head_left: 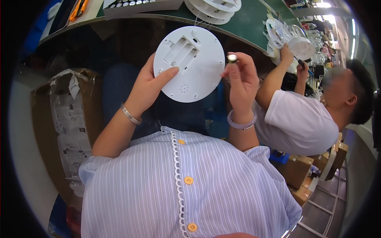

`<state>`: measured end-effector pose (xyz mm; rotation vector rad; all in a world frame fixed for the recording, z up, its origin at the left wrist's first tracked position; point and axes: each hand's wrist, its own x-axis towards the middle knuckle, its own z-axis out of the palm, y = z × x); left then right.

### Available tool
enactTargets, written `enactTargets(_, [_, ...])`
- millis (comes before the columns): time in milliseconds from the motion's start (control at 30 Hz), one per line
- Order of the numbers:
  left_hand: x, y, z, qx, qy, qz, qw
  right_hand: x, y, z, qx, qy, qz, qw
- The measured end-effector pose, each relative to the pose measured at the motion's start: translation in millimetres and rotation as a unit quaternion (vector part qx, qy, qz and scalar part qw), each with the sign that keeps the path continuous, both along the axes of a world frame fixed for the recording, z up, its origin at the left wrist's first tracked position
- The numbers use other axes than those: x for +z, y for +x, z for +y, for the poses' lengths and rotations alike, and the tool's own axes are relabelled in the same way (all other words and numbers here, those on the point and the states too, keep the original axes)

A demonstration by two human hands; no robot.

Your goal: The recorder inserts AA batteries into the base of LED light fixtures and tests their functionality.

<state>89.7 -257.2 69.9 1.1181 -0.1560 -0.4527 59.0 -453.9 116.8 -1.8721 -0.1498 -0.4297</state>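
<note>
My left hand (147,88) holds a round white plastic disc (190,69) with its back side toward me. An uncovered battery compartment (180,50) with empty slots shows in the disc's upper left. My thumb lies across the disc's left edge. My right hand (241,81) is just right of the disc and pinches a small cylindrical battery (232,58) end-on between the fingertips. Both hands are raised over my lap, below the edge of a green workbench (246,23).
A co-worker in a white shirt (295,123) sits to my right, working on another white disc (301,47). A stack of white discs (212,8) and a tray of batteries (127,4) rest on the bench. A taped cardboard box (65,119) stands at my left.
</note>
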Motion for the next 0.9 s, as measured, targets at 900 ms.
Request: enactTargets(900, [-3.1,-1.9,-3.8,-0.052,0.008,0.021,0.998,3.0,22.0,21.3,0.123,-0.157,0.024,0.98])
